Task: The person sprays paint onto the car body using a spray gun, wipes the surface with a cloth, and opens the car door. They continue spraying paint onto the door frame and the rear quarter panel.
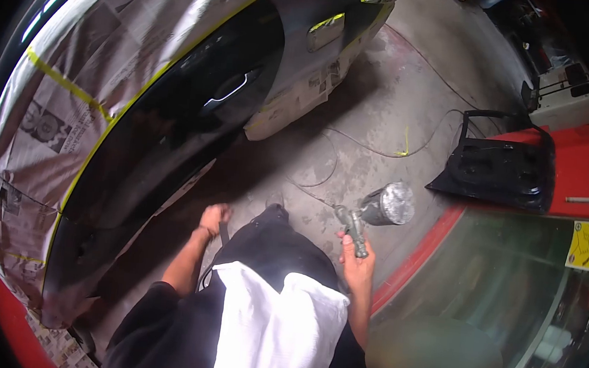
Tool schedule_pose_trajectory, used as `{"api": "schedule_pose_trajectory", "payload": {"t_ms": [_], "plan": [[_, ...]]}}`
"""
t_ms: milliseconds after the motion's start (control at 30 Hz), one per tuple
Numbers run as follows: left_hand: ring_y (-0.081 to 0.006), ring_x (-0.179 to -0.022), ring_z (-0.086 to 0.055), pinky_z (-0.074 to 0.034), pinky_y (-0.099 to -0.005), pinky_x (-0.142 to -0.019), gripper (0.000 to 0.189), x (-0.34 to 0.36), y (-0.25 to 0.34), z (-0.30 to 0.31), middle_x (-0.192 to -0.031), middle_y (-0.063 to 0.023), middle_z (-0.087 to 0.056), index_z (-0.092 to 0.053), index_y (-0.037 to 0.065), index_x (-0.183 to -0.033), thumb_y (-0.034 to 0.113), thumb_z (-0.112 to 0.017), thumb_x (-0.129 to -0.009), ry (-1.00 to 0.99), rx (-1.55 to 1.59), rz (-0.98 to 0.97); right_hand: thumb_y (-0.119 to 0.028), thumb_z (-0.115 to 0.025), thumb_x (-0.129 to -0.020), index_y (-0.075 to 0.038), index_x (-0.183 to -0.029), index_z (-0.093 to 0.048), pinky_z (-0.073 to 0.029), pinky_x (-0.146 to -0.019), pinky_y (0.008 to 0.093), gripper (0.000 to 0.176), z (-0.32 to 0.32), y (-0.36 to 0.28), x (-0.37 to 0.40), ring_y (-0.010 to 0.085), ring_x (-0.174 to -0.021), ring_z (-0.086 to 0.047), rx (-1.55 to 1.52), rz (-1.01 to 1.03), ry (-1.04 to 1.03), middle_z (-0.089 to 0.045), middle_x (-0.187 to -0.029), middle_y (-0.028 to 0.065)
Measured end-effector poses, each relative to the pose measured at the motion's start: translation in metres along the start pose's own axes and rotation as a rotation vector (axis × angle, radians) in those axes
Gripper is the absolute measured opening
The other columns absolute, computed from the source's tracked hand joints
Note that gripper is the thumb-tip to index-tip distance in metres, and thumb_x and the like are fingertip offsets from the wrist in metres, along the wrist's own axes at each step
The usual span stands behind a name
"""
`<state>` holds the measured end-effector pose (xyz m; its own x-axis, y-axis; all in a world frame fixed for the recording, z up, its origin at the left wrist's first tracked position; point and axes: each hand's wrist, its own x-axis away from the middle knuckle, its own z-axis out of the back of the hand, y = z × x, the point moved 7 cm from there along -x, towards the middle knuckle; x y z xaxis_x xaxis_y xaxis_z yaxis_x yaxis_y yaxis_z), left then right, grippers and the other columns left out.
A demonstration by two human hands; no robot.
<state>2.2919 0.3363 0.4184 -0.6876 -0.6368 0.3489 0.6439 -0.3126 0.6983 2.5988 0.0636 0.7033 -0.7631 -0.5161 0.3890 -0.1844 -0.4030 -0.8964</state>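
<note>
My right hand is wrapped round the handle of a spray gun, with its metal paint cup out to the right. A thin air hose runs from near the gun across the floor. To the left, my left hand is curled closed beside my dark trousers; whatever it may hold is hidden. Left of that hand stretches a glossy black car panel with a door handle. Newspaper masking edged with yellow-green tape covers the car around it.
A loose black car door leans against a red surface on the right. Below it is a large glass pane with a yellow sticker. A white box-like unit stands behind. The hose loops over the concrete floor.
</note>
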Motion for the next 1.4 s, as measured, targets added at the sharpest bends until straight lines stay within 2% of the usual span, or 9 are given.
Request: {"api": "schedule_pose_trajectory", "payload": {"t_ms": [200, 400, 667, 733, 867, 1067, 1167, 1300, 1400], "plan": [[-0.0368, -0.126, -0.059, -0.048, -0.0482, -0.107, 0.037, -0.158, 0.183, 0.181, -0.135, -0.0167, -0.063, -0.063, 0.008, -0.131, 0.015, -0.070, -0.096, 0.874, -0.369, -0.228, -0.028, -0.066, -0.107, -0.004, -0.152, -0.055, -0.045, -0.055, 0.0219, 0.053, 0.084, -0.050, -0.119, 0.0048, -0.063, -0.054, 0.132, 0.080, 0.085, -0.076, -0.104, 0.0075], [-0.0351, -0.131, -0.062, -0.045, -0.0542, -0.109, 0.060, -0.280, 0.194, 0.196, -0.136, -0.0155, -0.068, -0.067, 0.008, -0.132, 0.052, -0.067, -0.091, 0.397, -0.594, 0.576, -0.023, -0.064, -0.108, 0.003, -0.145, -0.055, -0.046, -0.059, 0.0226, 0.047, 0.140, -0.074, -0.223, 0.0060, -0.070, -0.058, 0.033, 0.056, 0.010, -0.074, -0.115, 0.0111], [-0.0284, -0.136, -0.060, -0.037, -0.0657, -0.117, 0.065, -0.291, 0.204, 0.166, -0.143, -0.0104, -0.064, -0.057, 0.010, -0.139, 0.046, -0.072, -0.087, 0.410, -0.552, 0.791, -0.020, -0.065, -0.107, 0.005, -0.153, -0.050, -0.048, -0.108, 0.0327, 0.055, 0.215, -0.064, -0.338, 0.0216, -0.126, -0.063, 0.274, 0.092, -0.359, -0.064, -0.143, 0.0179], [-0.0287, -0.135, -0.060, -0.039, -0.0648, -0.115, 0.065, -0.266, 0.221, 0.141, -0.142, -0.0107, -0.065, -0.056, 0.010, -0.138, 0.046, -0.072, -0.087, 0.380, -0.635, 0.817, -0.020, -0.065, -0.107, 0.005, -0.154, -0.049, -0.046, -0.111, 0.0333, 0.056, 0.219, -0.058, -0.363, 0.0218, -0.130, -0.061, 0.209, 0.006, -0.456, -0.063, -0.145, 0.0184], [-0.0292, -0.142, -0.049, -0.035, -0.0625, -0.113, 0.087, -0.188, 0.237, 0.043, -0.145, -0.0118, -0.057, -0.042, 0.005, -0.153, 0.039, -0.075, -0.081, 0.603, -0.775, 0.549, -0.023, -0.067, -0.106, -0.001, -0.155, -0.052, -0.041, -0.068, 0.0247, 0.056, 0.223, -0.046, -0.421, 0.0069, -0.079, -0.048, 0.209, -0.005, -0.543, -0.061, -0.102, 0.0002], [-0.0432, -0.164, -0.002, -0.020, -0.0712, -0.123, 0.134, -0.010, 0.372, -0.143, -0.176, -0.0249, 0.004, 0.008, -0.001, -0.167, 0.025, -0.086, -0.075, 0.595, -0.301, 0.940, -0.028, -0.070, -0.105, -0.003, -0.155, -0.052, -0.038, -0.056, 0.0223, 0.059, 0.195, -0.008, -0.448, 0.0026, -0.066, -0.044, 0.271, -0.010, -0.636, -0.059, -0.091, -0.0060], [-0.0480, -0.141, -0.049, -0.036, -0.0493, -0.120, 0.069, 0.074, 0.381, -0.258, -0.143, -0.0309, -0.060, -0.061, -0.004, -0.138, 0.031, -0.083, -0.083, 0.770, 0.088, 1.017, -0.025, -0.068, -0.105, -0.002, -0.155, -0.052, -0.045, -0.089, 0.0276, 0.057, 0.193, 0.009, -0.462, 0.0122, -0.104, -0.057, 0.222, -0.082, -0.687, -0.066, -0.123, 0.0081], [-0.0418, -0.101, -0.069, -0.050, -0.0504, -0.096, 0.034, 0.174, 0.427, -0.279, -0.111, -0.0234, -0.074, -0.071, 0.000, -0.121, 0.023, -0.072, -0.096, 0.819, -0.265, 0.937, -0.022, -0.067, -0.105, -0.001, -0.155, -0.052, -0.048, -0.104, 0.0298, 0.056, 0.174, 0.018, -0.479, 0.0169, -0.121, -0.064, 0.217, -0.053, -0.743, -0.069, -0.137, 0.0140], [-0.0392, -0.120, -0.064, -0.046, -0.0463, -0.107, 0.037, 0.248, 0.379, -0.347, -0.127, -0.0227, -0.070, -0.068, -0.002, -0.127, 0.020, -0.068, -0.097, 0.731, -0.102, 1.036, -0.021, -0.067, -0.105, -0.001, -0.154, -0.052, -0.048, -0.105, 0.0296, 0.055, 0.159, 0.028, -0.491, 0.0171, -0.121, -0.064, 0.156, 0.001, -0.791, -0.069, -0.138, 0.0137]]}}
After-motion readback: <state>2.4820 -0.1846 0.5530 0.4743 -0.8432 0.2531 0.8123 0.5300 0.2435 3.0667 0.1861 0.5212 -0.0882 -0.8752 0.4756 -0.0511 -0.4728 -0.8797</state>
